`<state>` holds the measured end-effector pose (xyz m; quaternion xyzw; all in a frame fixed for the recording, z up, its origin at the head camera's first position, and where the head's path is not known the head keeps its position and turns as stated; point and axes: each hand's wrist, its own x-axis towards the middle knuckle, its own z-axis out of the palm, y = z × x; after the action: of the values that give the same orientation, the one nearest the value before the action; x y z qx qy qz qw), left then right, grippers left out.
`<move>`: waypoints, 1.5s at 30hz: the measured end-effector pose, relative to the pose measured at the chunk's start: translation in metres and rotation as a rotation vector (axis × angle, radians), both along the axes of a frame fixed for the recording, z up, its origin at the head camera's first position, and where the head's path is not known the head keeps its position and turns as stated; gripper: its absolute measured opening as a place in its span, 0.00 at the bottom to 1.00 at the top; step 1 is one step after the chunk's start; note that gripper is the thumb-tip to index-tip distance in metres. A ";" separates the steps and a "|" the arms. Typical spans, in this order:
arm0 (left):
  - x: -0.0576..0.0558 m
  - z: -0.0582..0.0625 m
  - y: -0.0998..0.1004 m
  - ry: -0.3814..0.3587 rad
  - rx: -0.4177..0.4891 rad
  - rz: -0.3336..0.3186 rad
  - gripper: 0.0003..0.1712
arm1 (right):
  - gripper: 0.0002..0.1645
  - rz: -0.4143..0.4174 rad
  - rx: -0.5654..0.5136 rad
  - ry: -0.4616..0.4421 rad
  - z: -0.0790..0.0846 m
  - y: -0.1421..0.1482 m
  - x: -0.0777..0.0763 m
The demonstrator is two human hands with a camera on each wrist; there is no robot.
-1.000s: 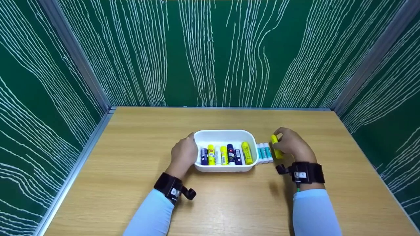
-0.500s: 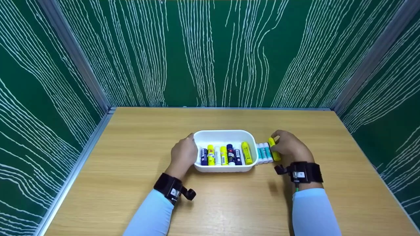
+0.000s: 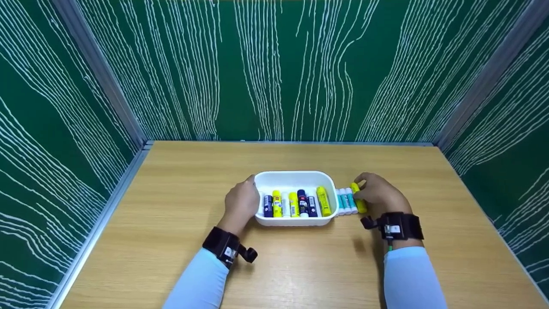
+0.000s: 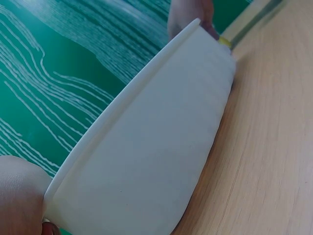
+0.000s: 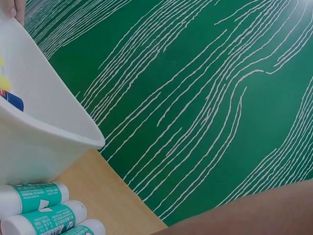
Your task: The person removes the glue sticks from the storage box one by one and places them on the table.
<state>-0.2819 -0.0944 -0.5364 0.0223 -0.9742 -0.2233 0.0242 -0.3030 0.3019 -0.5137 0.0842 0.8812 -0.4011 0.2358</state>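
In the head view, a bright yellow cylindrical stick sits at the right end of a row of white-and-teal cylindrical sticks, the right hand's grip pinching it, fingers pointing left; the left hand's grip holds the end of a white plastic tub. The left wrist view shows the tub's smooth wall; the right wrist view, white-and-teal sticks beside it.

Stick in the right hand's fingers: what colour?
Yellow; the stick shows best in the head view.
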 end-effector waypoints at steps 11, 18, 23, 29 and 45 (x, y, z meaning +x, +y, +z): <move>0.002 0.001 0.001 -0.002 0.022 -0.003 0.28 | 0.42 0.021 0.049 0.023 0.002 -0.005 0.001; 0.002 0.003 0.000 0.011 0.024 -0.011 0.28 | 0.44 0.043 0.128 0.069 0.011 -0.009 0.004; 0.002 0.005 0.000 0.005 0.032 -0.009 0.28 | 0.44 0.012 0.192 0.148 0.033 -0.014 0.015; 0.001 0.005 -0.001 -0.013 0.021 -0.005 0.28 | 0.40 0.034 0.238 0.342 0.058 -0.042 0.028; 0.003 0.002 -0.002 0.045 0.011 -0.016 0.26 | 0.29 0.169 0.230 0.546 0.016 -0.142 0.039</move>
<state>-0.2792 -0.0959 -0.5340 0.0095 -0.9723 -0.2292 0.0441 -0.2636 0.1603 -0.4979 -0.0742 0.9554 -0.2856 0.0117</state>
